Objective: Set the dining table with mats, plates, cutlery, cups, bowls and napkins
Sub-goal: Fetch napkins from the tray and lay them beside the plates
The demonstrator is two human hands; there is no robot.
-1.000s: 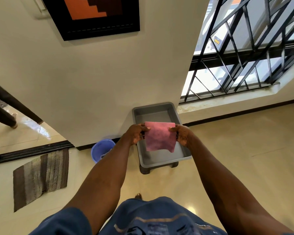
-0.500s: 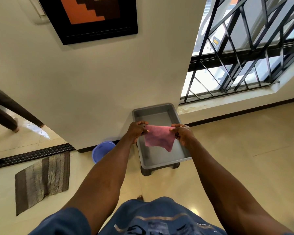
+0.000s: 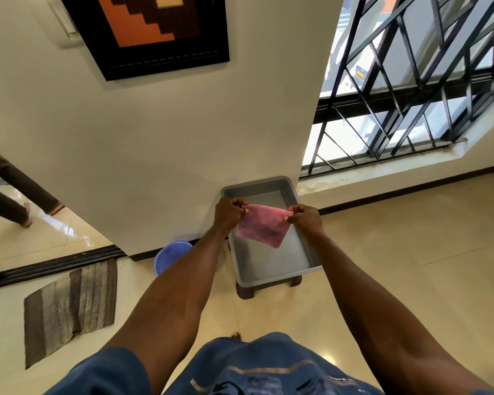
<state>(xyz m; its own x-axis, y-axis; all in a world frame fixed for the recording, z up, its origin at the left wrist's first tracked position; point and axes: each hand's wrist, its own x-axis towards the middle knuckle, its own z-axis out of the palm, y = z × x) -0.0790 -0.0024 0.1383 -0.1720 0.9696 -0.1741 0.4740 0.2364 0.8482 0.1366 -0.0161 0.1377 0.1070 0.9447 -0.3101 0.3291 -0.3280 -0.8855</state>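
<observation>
A pink napkin (image 3: 263, 228) hangs stretched between both my hands, above a grey plastic tub (image 3: 271, 269) that stands on the floor against the wall. My left hand (image 3: 228, 213) pinches the napkin's upper left corner. My right hand (image 3: 304, 218) pinches its upper right corner. The cloth's lower edge droops to a point at the right. Inside the tub I see nothing but its bare grey bottom. No dining table is in view.
A blue bucket (image 3: 170, 256) sits left of the tub by the wall. A striped brown mat (image 3: 69, 309) lies on the tiled floor at the left. A barred window (image 3: 411, 95) is at the upper right, and a framed picture (image 3: 154, 32) hangs on the wall.
The napkin hung flat as a square a second ago. My hands have drawn its top edge taut and tilted it, so it now shows shorter with one bottom corner drooping.
</observation>
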